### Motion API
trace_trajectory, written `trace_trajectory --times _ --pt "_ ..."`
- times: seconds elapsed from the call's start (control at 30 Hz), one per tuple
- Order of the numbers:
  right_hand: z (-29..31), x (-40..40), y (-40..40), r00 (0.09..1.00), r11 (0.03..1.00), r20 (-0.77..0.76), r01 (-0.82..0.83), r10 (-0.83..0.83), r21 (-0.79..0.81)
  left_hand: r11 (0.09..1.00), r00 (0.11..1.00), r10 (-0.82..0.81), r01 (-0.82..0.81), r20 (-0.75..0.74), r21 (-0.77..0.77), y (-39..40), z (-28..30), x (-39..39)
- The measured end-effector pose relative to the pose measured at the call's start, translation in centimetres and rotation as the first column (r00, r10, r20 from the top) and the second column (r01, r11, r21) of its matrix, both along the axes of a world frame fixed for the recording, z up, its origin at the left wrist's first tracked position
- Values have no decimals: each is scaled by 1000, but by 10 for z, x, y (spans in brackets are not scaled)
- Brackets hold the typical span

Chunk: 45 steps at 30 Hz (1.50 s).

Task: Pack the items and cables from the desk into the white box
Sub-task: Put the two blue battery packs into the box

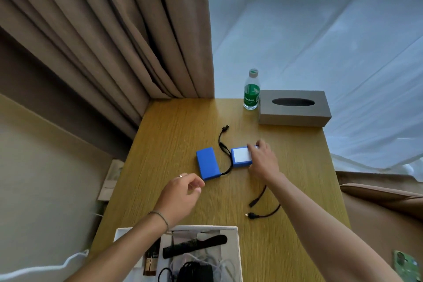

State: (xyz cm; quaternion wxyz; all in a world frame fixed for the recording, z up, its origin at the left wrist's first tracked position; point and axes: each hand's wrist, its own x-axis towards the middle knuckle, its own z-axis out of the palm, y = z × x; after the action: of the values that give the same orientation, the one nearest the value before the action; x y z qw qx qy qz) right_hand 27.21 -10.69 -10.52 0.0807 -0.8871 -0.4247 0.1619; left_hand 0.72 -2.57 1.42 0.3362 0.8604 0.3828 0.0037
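Two blue battery packs lie mid-desk. The left blue pack (207,162) lies bare. The right blue pack (240,157) has a white label, and my right hand (263,162) grips its right end with fingers over the far edge and thumb at the near edge. My left hand (183,194) hovers just short of the left pack with loosely curled fingers, holding nothing. Black cables (223,142) run from the packs; two more black cable ends (263,208) lie under my right forearm. The white box (238,254) sits at the desk's near edge, holding a black comb (194,246), small bottles and cords.
A green-labelled water bottle (251,91) and a grey tissue box (294,107) stand at the desk's (174,130) far right. Brown curtains hang behind on the left, sheer white curtain on the right. A brown chair (389,208) stands to the right; a white cord trails at lower left.
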Motion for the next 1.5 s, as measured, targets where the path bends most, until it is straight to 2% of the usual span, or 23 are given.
trace_trajectory --times 0.2,0.33,0.43,0.57,0.73,0.9,1.03,1.13,1.3,1.4,1.5 --pt "-3 20 -9 985 996 -160 -58 67 63 996 997 62 -60 40 -59 -11 5 20" --pt "7 16 -24 981 986 -185 -22 53 166 993 990 85 -75 108 -94 -21 9 35" --pt "28 5 -39 991 965 -93 -70 96 255 998 989 56 -54 136 -14 -22 13 44" --pt "76 -15 -59 985 925 69 -170 156 339 977 986 -127 105 106 188 -26 21 63" --pt "141 -42 -72 951 885 204 -294 233 361 929 959 -256 209 123 307 -35 37 79" --pt "181 -66 -80 910 866 252 -397 329 303 919 964 -218 150 152 365 -35 61 55" --pt "201 -94 -81 902 845 238 -424 361 326 956 947 -206 141 246 258 -33 76 23" --pt "216 -118 -82 934 834 104 -351 340 426 987 927 -142 107 348 119 -34 82 -5" --pt "228 -164 -88 942 844 -278 -12 190 536 995 894 12 35 447 -97 -28 80 -50" --pt "235 -182 -92 800 828 -563 162 208 537 943 878 124 40 462 -329 -20 76 -78" --pt "239 -199 -87 668 805 -700 256 253 535 849 856 190 103 481 -519 -16 69 -108"
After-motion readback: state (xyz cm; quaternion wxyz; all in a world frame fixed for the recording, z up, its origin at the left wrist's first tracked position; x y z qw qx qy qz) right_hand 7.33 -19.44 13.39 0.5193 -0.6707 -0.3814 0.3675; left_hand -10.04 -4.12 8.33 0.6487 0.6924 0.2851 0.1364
